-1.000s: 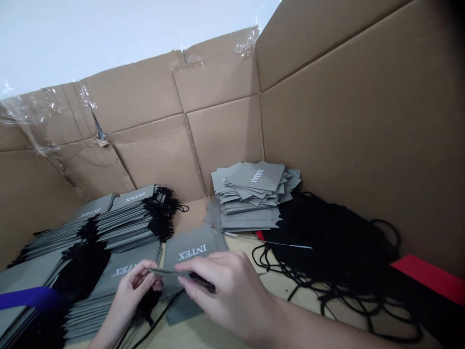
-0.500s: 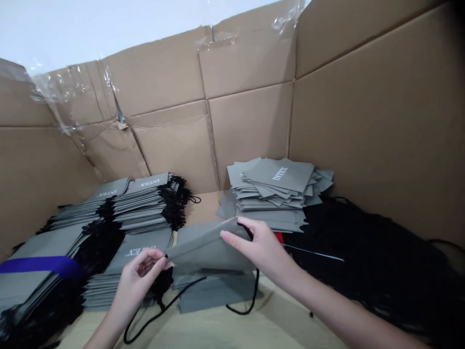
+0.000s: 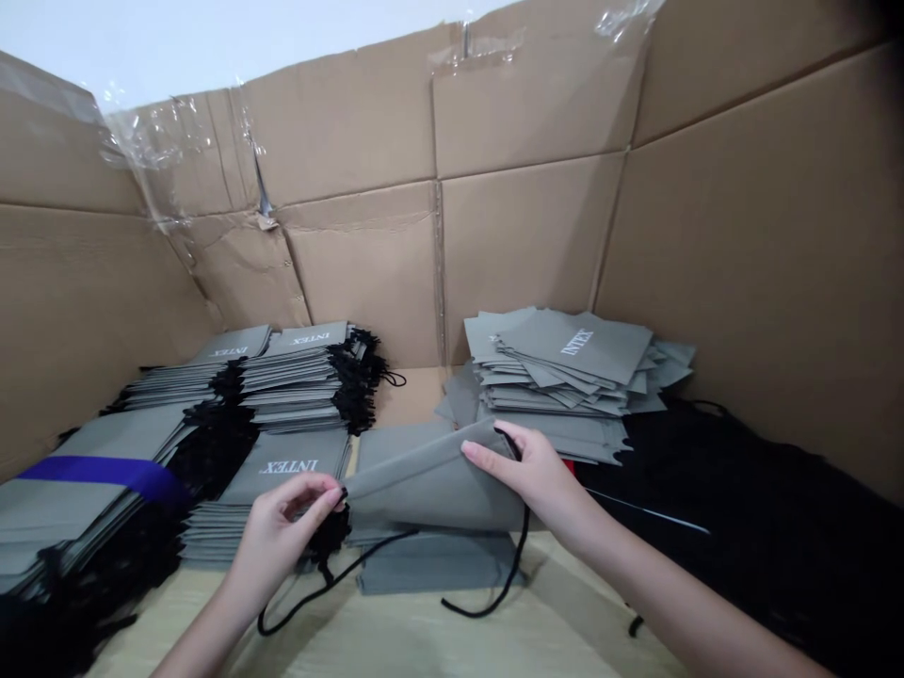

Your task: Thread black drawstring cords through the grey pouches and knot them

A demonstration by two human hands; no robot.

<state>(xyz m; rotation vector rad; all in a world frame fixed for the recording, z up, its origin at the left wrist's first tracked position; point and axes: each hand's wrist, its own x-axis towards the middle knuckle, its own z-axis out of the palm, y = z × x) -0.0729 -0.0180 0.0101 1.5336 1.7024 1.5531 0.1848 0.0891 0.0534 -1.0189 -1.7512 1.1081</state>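
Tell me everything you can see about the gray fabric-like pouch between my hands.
The gray fabric-like pouch looks thin and plain on the visible side, with a seam-like line below its upper edge. It is tilted, right end higher, in front of flat gray pieces; contact with them is unclear. The bare left hand pinches at its left corner, the bare right hand its upper right, where a black cord hangs.

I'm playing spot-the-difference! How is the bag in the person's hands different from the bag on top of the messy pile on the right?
The held bag is gripped by the left hand and right hand; the top bag lies on the right pile. A black cord hangs by the held bag; none shows on the top bag. The held bag's visible side looks plain; the top bag's shows white INTEX letters. Both are gray.
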